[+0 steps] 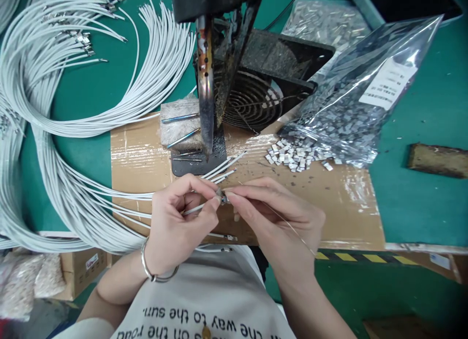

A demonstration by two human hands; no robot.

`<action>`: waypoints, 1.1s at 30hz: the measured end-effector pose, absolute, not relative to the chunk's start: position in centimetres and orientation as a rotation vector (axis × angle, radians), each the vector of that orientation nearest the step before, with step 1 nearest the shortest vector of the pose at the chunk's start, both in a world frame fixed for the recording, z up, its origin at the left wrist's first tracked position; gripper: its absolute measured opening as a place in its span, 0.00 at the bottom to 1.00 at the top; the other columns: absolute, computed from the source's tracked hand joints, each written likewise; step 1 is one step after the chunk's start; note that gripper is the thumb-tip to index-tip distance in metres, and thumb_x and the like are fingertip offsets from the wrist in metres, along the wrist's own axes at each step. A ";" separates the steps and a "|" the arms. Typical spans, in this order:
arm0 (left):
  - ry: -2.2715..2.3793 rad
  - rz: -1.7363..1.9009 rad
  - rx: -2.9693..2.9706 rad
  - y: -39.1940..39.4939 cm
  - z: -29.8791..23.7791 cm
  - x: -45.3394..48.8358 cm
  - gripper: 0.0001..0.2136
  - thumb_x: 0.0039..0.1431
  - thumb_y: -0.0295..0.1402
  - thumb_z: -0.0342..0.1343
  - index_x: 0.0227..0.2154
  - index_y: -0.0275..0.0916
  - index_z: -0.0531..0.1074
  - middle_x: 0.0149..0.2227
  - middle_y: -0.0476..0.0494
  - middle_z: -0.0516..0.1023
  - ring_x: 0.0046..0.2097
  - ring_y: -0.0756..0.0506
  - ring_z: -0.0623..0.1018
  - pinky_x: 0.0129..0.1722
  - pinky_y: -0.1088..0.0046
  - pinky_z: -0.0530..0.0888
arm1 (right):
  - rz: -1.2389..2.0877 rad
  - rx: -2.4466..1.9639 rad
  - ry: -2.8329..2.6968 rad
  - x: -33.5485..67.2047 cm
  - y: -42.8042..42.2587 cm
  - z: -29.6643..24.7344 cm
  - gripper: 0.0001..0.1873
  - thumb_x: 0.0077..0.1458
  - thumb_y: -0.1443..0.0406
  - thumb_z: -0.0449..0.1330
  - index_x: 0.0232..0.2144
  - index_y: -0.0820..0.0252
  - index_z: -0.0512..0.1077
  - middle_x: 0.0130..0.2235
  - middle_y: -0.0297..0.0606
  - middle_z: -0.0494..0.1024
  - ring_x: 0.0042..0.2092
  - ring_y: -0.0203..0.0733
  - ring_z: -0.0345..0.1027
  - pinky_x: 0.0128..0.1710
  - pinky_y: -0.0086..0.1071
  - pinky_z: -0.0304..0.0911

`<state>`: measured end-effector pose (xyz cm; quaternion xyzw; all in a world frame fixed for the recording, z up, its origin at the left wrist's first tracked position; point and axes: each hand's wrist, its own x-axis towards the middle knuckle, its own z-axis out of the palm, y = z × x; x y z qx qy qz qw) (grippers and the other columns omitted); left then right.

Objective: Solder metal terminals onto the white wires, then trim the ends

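Note:
My left hand pinches the end of a white wire between thumb and forefinger. My right hand meets it fingertip to fingertip, pinching a small metal terminal at the wire's tip. A thin strand of solder wire trails back across my right hand. Both hands hover over a taped cardboard sheet, just in front of a soldering iron held upright in a black stand.
A large bundle of white wires loops over the green table on the left. A clear bag spills small metal terminals onto the cardboard. A black fan lies behind the iron. A sponge block holds spare tips.

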<state>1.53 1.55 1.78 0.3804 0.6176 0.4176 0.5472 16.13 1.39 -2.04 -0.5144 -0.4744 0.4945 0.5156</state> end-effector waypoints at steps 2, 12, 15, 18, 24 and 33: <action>1.469 0.998 0.910 1.6 1.8 1.6 0.07 0.49 0.20 0.63 0.23 0.35 0.73 0.31 0.46 0.80 0.20 0.59 0.57 0.18 0.82 0.52 | 1.169 -1.250 -1.157 16.1 1.2 -2.2 0.11 0.58 0.72 0.70 0.36 0.48 0.86 0.33 0.28 0.83 0.28 0.29 0.73 0.27 0.25 0.69; 1.519 1.049 0.946 2.3 0.9 1.3 0.06 0.49 0.22 0.64 0.23 0.36 0.74 0.31 0.45 0.82 0.21 0.58 0.59 0.18 0.80 0.54 | 1.080 -1.308 -1.233 16.9 0.7 -3.1 0.13 0.73 0.64 0.52 0.53 0.50 0.74 0.38 0.34 0.79 0.36 0.39 0.72 0.37 0.36 0.69; 1.526 1.079 0.945 2.6 0.7 1.1 0.06 0.50 0.23 0.65 0.23 0.36 0.73 0.30 0.45 0.82 0.21 0.58 0.57 0.18 0.79 0.54 | 1.006 -1.344 -1.300 17.0 1.2 -3.0 0.08 0.71 0.66 0.54 0.37 0.54 0.69 0.33 0.32 0.73 0.33 0.37 0.66 0.33 0.34 0.62; 1.536 1.102 0.950 3.0 0.8 1.0 0.06 0.49 0.23 0.65 0.22 0.36 0.74 0.30 0.46 0.82 0.21 0.58 0.57 0.18 0.79 0.54 | 0.966 -1.296 -1.403 17.0 1.8 -2.5 0.12 0.69 0.69 0.54 0.30 0.56 0.64 0.32 0.32 0.69 0.34 0.37 0.63 0.34 0.34 0.60; 1.578 1.140 0.939 3.7 1.1 0.9 0.07 0.49 0.23 0.65 0.22 0.38 0.74 0.30 0.45 0.82 0.23 0.55 0.65 0.19 0.78 0.58 | 1.105 -1.228 -1.294 16.4 2.3 -1.7 0.09 0.61 0.74 0.63 0.33 0.55 0.70 0.48 0.39 0.81 0.49 0.46 0.77 0.53 0.44 0.71; 1.593 1.164 0.909 4.2 1.0 0.6 0.06 0.49 0.22 0.66 0.23 0.37 0.75 0.32 0.46 0.82 0.22 0.56 0.64 0.19 0.78 0.57 | 1.142 -1.196 -1.173 15.3 2.8 -1.5 0.11 0.60 0.76 0.65 0.32 0.55 0.74 0.45 0.35 0.86 0.49 0.39 0.82 0.50 0.29 0.77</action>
